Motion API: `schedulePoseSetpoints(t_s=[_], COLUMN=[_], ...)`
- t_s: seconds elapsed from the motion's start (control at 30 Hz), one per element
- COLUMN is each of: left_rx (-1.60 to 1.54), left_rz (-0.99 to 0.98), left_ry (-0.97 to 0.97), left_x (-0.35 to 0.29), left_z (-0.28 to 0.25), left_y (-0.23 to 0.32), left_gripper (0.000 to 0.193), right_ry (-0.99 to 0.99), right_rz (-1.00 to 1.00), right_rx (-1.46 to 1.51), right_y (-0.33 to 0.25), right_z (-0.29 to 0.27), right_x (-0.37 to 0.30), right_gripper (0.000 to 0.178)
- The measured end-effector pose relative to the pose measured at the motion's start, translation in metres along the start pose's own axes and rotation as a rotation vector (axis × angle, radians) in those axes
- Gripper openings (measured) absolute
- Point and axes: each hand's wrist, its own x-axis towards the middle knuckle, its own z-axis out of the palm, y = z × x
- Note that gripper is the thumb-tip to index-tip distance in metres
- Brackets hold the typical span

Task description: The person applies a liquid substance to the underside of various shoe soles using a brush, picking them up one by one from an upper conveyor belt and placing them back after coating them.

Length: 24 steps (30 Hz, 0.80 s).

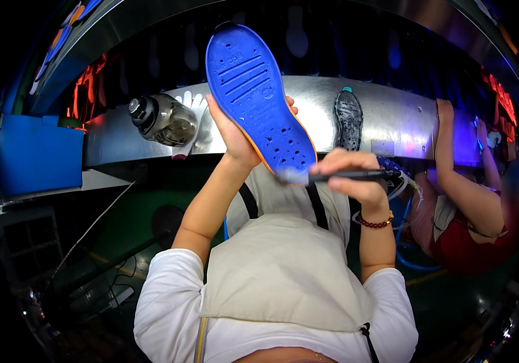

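My left hand (235,134) is closed round a blue shoe sole (250,91) with an orange edge and holds it up, tilted, over the near edge of the bench. Slots and small holes mark the sole's visible face. In the fingers of my right hand (356,172) is a slim brush (326,177) with a black handle. Its greyish tip, smeared by motion, lies over the near end of the sole; whether it touches cannot be made out. A dark, patterned sole (348,118) rests on the metal bench, to the right of the blue one.
A dark translucent bottle (166,119) stands on the metal bench (401,127), beside a white glove (194,103). A blue box (40,154) is at the left. To the right, another person's arm (462,148) rests on the bench. Several soles lie in the dark area behind it.
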Motion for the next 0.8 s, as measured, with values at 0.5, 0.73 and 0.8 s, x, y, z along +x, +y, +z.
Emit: schedulePoseSetpoints(t_s=[0.5,0.73,0.8], left_rx=[-0.113,-0.095,-0.089], left_rz=[-0.133,-0.268,-0.298], left_ry=[-0.011,-0.137,-0.228], left_x=[0.002,-0.025,-0.024], left_z=[0.009,-0.006,-0.015], left_y=[0.01,-0.019,-0.014], left_gripper=[0.088,0.06,0.055], right_ry=[0.177,0.223,0.111], right_rz=[0.102,0.138,0.155], right_rx=[0.088,0.061,-0.033], right_y=[0.025,0.01,-0.001], right_z=[-0.004,0.018,0.019], right_x=[-0.005,0.0,-0.001], right_gripper=[0.017,0.018,0.024])
